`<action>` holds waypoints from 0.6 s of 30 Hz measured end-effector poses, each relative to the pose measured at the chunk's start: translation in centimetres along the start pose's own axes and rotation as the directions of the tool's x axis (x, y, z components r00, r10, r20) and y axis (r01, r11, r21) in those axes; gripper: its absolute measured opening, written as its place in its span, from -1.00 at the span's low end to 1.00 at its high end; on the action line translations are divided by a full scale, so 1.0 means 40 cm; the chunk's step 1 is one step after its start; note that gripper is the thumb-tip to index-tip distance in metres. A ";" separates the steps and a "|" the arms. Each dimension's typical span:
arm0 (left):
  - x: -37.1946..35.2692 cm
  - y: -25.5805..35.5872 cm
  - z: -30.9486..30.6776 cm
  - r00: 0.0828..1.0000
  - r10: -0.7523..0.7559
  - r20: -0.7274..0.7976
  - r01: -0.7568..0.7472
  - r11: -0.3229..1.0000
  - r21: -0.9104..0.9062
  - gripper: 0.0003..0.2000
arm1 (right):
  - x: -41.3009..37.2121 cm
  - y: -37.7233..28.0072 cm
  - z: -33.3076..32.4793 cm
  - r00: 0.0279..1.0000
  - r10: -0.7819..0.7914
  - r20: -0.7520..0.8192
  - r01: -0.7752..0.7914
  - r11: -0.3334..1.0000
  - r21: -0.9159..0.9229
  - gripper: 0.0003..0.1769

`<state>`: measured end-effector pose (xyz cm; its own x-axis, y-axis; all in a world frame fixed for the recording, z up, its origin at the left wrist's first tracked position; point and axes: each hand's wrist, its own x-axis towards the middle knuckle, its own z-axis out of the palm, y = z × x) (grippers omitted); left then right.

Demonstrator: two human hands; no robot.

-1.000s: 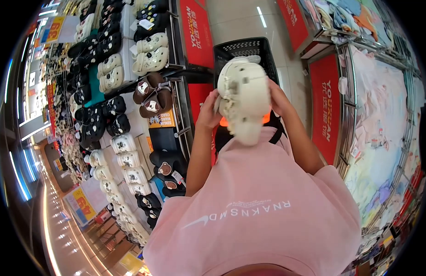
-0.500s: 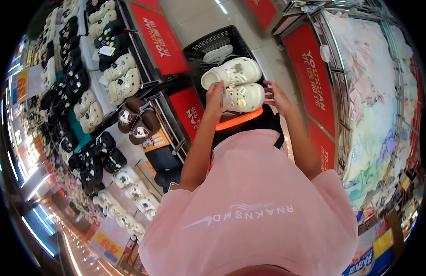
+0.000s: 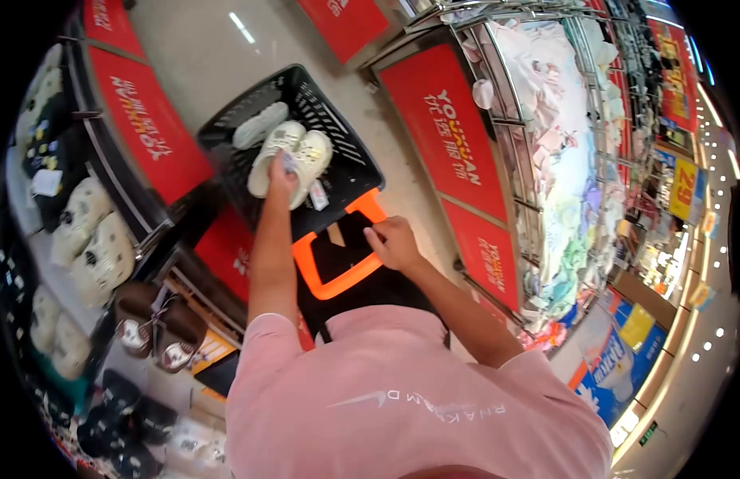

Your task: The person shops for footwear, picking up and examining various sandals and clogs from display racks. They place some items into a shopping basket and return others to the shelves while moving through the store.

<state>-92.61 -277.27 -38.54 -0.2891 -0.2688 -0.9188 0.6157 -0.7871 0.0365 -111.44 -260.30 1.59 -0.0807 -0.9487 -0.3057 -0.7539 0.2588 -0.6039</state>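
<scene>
A pair of cream clogs (image 3: 306,156) with charms sits low inside the black shopping basket (image 3: 346,164). My left hand (image 3: 283,171) reaches into the basket and is closed on the clogs, a tag showing beside them. Another white shoe or pair (image 3: 261,125) lies farther back in the basket. At the basket's near side, my right hand (image 3: 397,243) has its fingers curled around the right side of the orange handle (image 3: 338,286). Part of that bar is hidden by the hand.
Shelves of clogs (image 3: 93,239) line the left, with brown clogs (image 3: 158,327) at the near end. A metal rack of pale clothes (image 3: 546,144) stands to the right, above red panels (image 3: 446,120). Tiled floor (image 3: 202,32) runs between.
The clogs have gone from being held up in front of me by both hands down into the basket. My right hand has moved to the orange handle. The view has turned rightward.
</scene>
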 end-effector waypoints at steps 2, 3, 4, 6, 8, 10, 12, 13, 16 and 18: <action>-0.061 0.014 0.054 0.990 0.110 -0.084 -0.109 0.994 0.019 -0.71 | 0.010 -0.007 0.001 1.000 0.023 0.015 -0.024 1.000 0.018 -0.61; -0.035 0.019 0.047 0.989 0.118 -0.086 -0.116 0.993 0.029 -0.69 | 0.011 -0.001 0.008 1.000 0.016 0.004 -0.016 1.000 0.017 -0.61; -0.038 0.030 0.057 0.988 0.129 -0.088 -0.126 0.991 0.039 -0.67 | 0.012 0.003 0.013 1.000 0.023 0.001 -0.023 0.999 0.023 -0.61; -0.005 0.041 0.033 0.983 0.015 -0.185 0.021 0.981 0.192 -0.50 | 0.012 0.003 0.018 0.999 0.038 -0.015 -0.037 0.998 0.041 -0.61; 0.010 0.048 0.017 0.944 -0.054 -0.326 0.213 0.853 0.476 -0.32 | 0.004 0.002 0.019 0.998 0.064 0.009 -0.064 0.997 0.035 -0.62; -0.033 -0.001 -0.010 0.980 0.170 -0.102 -0.104 0.880 0.464 -0.34 | 0.009 0.009 0.022 0.998 0.059 0.004 -0.059 0.998 0.029 -0.63; -0.103 -0.009 -0.005 0.953 0.085 -0.291 0.173 0.635 0.753 -0.41 | 0.010 -0.002 0.017 0.997 0.070 0.019 -0.071 0.997 0.039 -0.64; -0.122 -0.065 -0.060 0.955 0.295 0.008 -0.120 0.364 0.923 -0.42 | 0.008 0.004 0.019 0.999 0.045 0.021 -0.046 0.998 0.032 -0.65; -0.408 -0.137 -0.018 0.969 0.118 0.218 -0.243 0.277 0.929 -0.51 | 0.001 0.036 0.034 0.995 -0.099 -0.030 0.098 0.995 -0.027 -0.69; -0.635 -0.186 0.002 0.842 0.117 0.527 -0.536 0.291 0.792 -0.66 | -0.003 0.037 0.032 0.996 -0.088 -0.022 0.087 0.996 -0.028 -0.65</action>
<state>-89.89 -264.63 -15.45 -0.5575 -0.6109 -0.5622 -0.2462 -0.5250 0.8147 -111.71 -259.57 -0.21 -0.0285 -0.9715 -0.2354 -0.7761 0.1699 -0.6072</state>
